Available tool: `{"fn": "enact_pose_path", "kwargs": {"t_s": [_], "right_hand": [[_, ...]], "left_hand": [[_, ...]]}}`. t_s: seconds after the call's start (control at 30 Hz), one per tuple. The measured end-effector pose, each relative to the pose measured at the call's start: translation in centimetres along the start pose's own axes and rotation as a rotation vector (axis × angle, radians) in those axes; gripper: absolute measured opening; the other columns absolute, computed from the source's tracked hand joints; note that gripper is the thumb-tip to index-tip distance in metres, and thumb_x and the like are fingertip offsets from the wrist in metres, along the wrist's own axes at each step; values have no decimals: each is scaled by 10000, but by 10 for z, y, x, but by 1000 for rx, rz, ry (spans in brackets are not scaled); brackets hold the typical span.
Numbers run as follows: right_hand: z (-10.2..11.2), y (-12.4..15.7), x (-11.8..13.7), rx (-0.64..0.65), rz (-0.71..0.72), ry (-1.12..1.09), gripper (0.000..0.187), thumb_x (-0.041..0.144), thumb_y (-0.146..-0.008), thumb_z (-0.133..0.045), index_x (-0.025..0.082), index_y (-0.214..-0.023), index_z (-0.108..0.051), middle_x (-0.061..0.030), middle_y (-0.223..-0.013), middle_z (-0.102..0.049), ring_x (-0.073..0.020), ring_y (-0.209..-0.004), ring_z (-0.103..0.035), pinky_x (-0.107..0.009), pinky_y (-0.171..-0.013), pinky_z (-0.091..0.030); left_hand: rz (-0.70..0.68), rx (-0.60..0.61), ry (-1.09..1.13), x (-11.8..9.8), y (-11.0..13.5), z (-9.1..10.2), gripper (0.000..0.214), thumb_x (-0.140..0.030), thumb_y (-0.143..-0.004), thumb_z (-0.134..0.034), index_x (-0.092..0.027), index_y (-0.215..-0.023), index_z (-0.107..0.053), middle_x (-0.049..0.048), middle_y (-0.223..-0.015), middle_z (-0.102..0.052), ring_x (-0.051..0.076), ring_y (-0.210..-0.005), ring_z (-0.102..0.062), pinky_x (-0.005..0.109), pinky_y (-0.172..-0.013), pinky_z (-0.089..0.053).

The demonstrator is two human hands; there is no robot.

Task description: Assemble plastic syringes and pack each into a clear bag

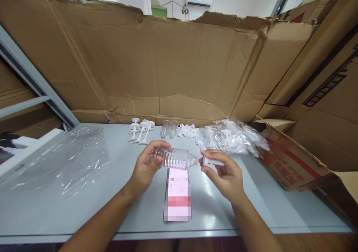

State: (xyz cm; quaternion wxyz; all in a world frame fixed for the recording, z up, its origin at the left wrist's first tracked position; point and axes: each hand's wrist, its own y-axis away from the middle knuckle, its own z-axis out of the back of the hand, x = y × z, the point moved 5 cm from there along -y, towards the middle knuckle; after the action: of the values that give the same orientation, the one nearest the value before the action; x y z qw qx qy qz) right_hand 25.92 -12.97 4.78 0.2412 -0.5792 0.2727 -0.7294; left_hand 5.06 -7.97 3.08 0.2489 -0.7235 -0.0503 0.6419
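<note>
- Clear plastic forms the ribbed bottle point(177, 158) that you hold on its side just above the far end of the phone point(177, 194), its neck pointing to the right of the phone.
- Your left hand point(148, 166) is curled around the base end of the bottle, thumb on the near side and fingers wrapped behind, to the left of the phone's far end.
- Your right hand point(222, 173) is drawn into a pinch, to the right of the phone's far end; thumb and fingertips grip a white nozzle point(214, 161), its wide end facing the bottle's neck and just beside it. You cannot tell whether the two touch.
- The phone lies flat on the grey table point(134, 214) between your forearms, its lit screen mostly blurred.
- Beyond the phone and to its left, you have some white stands point(141, 131) with round discs.
- Almost straight beyond the phone, two more clear ribbed containers point(169, 128) sit side by side, and next to them a small heap of white pieces point(188, 131).
- Farther right of the phone lies a clear bag point(232, 136) full of white parts, with a cardboard box point(291, 158) past it.
- Well left of the phone, you have a crumpled plastic sheet point(84, 158).
</note>
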Motion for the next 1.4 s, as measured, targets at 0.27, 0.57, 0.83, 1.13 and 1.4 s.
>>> {"fn": "enact_pose_path", "kwargs": {"t_s": [0.27, 0.57, 0.83, 1.13, 1.4], "right_hand": [[-9, 0, -4, 44, -102, -83, 248, 146, -734, -646, 265, -952, -638, -54, -927, -609, -185, -901, -577, -264, -622, -563], [-9, 0, -7, 7, -141, -152, 254, 141, -734, -645, 257, -960, -644, -47, -912, -597, -165, -859, -589, -278, -660, -578], [-7, -3, -7, -31, -173, -169, 223, 156, -718, -662, 251, -920, -672, -39, -881, -626, -159, -803, -622, -261, -611, -591], [1, -2, -15, -118, -259, -107, 176, 217, -670, -714, 225, -845, -695, -46, -850, -668, -179, -750, -646, -258, -548, -582], [-1, -2, -15, -142, -285, -152, 179, 222, -672, -714, 234, -849, -694, -30, -838, -670, -155, -658, -657, -270, -572, -593]], "left_hand": [[-234, 92, -171, -14, 1, -7, 282, -373, -821, -498, -195, -1037, -532, 82, -993, -535, 205, -952, -511, 287, -782, -425], [-384, 100, -252, -14, 3, -9, 283, -305, -814, -515, -195, -1075, -515, 109, -1046, -530, 234, -1006, -501, 352, -809, -426], [-494, 126, -323, -18, 5, -10, 307, -276, -813, -515, -186, -1106, -502, 131, -1059, -542, 250, -1026, -499, 399, -822, -435], [-530, 157, -414, -22, 5, -11, 321, -90, -786, -533, -258, -1060, -525, 91, -1244, -411, 229, -1097, -463, 415, -877, -419], [-436, 156, -198, -18, 5, -15, 348, -187, -807, -540, -309, -1130, -492, 72, -1292, -394, 232, -1100, -488, 422, -898, -433]]}}
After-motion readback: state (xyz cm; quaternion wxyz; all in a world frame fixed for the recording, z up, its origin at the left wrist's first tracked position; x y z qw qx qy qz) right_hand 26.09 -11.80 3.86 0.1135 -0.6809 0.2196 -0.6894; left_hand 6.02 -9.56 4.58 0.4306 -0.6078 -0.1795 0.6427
